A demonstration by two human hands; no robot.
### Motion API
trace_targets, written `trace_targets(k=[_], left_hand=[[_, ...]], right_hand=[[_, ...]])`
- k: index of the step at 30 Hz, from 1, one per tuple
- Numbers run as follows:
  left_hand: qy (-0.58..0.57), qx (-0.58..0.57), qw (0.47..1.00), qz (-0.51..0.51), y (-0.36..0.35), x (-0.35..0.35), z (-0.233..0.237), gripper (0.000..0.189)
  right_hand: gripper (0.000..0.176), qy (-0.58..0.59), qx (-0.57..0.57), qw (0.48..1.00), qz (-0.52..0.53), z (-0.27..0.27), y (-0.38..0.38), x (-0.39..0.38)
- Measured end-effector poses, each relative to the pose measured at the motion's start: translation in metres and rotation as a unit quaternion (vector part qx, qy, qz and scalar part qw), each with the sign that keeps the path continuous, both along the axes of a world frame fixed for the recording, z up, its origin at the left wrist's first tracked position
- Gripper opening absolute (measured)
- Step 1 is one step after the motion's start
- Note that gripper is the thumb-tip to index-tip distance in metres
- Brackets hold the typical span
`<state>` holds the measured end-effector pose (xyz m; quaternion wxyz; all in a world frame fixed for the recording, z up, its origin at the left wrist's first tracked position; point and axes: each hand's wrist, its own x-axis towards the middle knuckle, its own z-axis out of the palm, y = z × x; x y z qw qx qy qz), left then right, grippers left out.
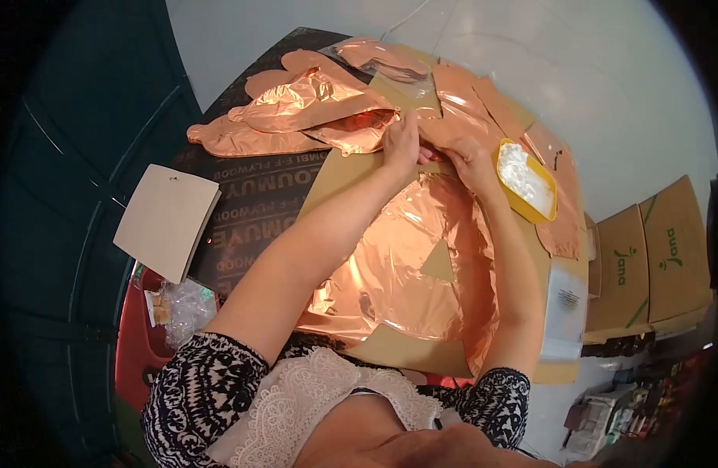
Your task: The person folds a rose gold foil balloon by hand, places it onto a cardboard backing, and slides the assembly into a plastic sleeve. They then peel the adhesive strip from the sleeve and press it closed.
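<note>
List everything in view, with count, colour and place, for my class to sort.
Large foil: one, copper, centre
Smaller foils: several, copper, beyond and beside it
Cardboard sheet: at least one, brown, underneath
Table: one, black, printed, beneath
Tub: one, yellow, white contents, right
Packet: one, clear, right edge
Board: one, beige, left
Bin: one, red, clear plastic inside, lower left
Boxes: at least two, brown, far right
Clutter: uncountable, mixed, lower right
Wall: pale grey, behind
Left hand, right hand: one each, bare, near large foil's far edge
Sleeves: two, black-and-white, bottom
</note>
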<state>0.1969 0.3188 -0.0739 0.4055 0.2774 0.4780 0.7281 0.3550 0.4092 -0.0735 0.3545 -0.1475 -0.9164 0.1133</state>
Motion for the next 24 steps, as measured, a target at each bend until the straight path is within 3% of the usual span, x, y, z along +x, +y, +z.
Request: trace_targets(k=[3, 6, 9, 11, 15, 24], left_hand=[[0.092, -0.039, 0.995, 0.002, 0.014, -0.003, -0.014, 0.036], [0.071, -0.023, 0.997, 0.020, 0.012, -0.003, -0.013, 0.029], [0.249, 0.011, 0.961, 0.117, 0.034, -0.013, -0.038, 0.029], [0.119, 0.012, 0.991, 0.053, 0.031, -0.010, -0.035, 0.030], [-0.044, 0.032, 0.998, -0.023, 0.021, -0.007, -0.021, 0.031], [-0.002, 0.031, 0.999, -0.038, 0.017, -0.007, -0.018, 0.029]], right_hand=[[0.010, -0.018, 0.082, 0.996, -0.003, 0.005, -0.012, -0.003], [0.010, -0.021, 0.185, 0.982, -0.019, 0.008, -0.029, -0.016], [0.017, -0.046, 0.243, 0.968, -0.039, 0.009, -0.042, -0.027], [0.019, -0.039, 0.266, 0.962, -0.058, 0.010, -0.048, -0.031], [0.009, 0.026, 0.157, 0.983, -0.086, 0.002, -0.040, -0.038], [0.012, 0.061, -0.133, 0.975, -0.169, -0.007, -0.035, -0.044]])
